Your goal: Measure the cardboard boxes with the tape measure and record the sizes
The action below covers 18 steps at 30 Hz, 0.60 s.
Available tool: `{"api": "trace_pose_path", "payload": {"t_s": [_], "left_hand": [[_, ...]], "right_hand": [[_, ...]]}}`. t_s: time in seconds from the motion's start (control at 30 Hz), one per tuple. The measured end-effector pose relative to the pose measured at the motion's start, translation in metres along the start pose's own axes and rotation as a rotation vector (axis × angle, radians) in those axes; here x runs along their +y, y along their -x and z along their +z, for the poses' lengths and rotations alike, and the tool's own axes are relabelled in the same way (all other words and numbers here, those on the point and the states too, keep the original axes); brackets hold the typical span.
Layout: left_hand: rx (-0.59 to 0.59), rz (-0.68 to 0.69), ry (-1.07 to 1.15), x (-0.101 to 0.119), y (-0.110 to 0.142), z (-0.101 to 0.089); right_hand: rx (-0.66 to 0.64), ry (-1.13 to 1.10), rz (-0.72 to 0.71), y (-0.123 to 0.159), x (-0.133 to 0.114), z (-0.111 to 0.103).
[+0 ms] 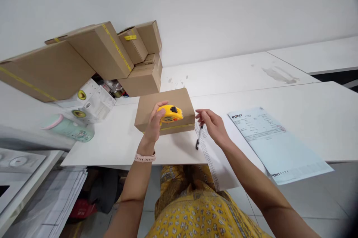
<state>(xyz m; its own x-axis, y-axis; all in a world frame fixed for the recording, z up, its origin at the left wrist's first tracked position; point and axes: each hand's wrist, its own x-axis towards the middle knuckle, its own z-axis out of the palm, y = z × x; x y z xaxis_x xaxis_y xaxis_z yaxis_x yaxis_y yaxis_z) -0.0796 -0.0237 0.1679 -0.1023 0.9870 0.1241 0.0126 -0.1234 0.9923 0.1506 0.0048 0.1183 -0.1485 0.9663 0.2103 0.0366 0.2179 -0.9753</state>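
My left hand (154, 122) is wrapped round a yellow tape measure (170, 113), holding it over the near side of a closed cardboard box (167, 100). No drawn-out blade can be made out. To the right of the box, my right hand (210, 123) hovers with its fingers loosely bent and apart, nothing seen between them. Under its fingertips a black and white pen (198, 139) lies at the edge of a spiral notebook (220, 167). The notebook is partly hidden by my right forearm and sticks out past the table's front edge.
Several cardboard boxes (100, 50) are stacked at the back left against the wall. A mint green bottle (74, 128) and white cartons with avocado pictures (93, 100) stand at the left. On the right lies a pale blue printed sheet (279, 145) on the white table (223, 98).
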Motion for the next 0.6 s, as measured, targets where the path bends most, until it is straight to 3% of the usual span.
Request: {"api": "trace_pose_path", "payload": {"t_s": [0.1,0.17,0.33,0.43,0.53,0.6], "left_hand": [[-0.029,-0.010,0.001,0.008,0.006,0.005],[-0.029,-0.018,-0.030,0.011,0.008,0.006],[0.015,-0.024,-0.031,0.019,0.002,-0.012],[0.101,-0.006,-0.031,0.026,-0.013,-0.049],[0.196,0.020,-0.057,0.025,-0.033,-0.104],[0.219,-0.065,-0.081,0.020,-0.046,-0.140]], "right_hand": [[-0.275,-0.163,0.163,-0.019,-0.030,0.018],[-0.361,-0.142,0.229,-0.027,-0.039,0.028],[-0.315,-0.063,0.273,-0.044,-0.045,0.035],[-0.177,-0.148,0.210,-0.069,-0.038,0.019],[-0.057,-0.148,0.208,-0.098,-0.016,0.001],[-0.030,-0.061,0.252,-0.112,0.004,-0.004]]}}
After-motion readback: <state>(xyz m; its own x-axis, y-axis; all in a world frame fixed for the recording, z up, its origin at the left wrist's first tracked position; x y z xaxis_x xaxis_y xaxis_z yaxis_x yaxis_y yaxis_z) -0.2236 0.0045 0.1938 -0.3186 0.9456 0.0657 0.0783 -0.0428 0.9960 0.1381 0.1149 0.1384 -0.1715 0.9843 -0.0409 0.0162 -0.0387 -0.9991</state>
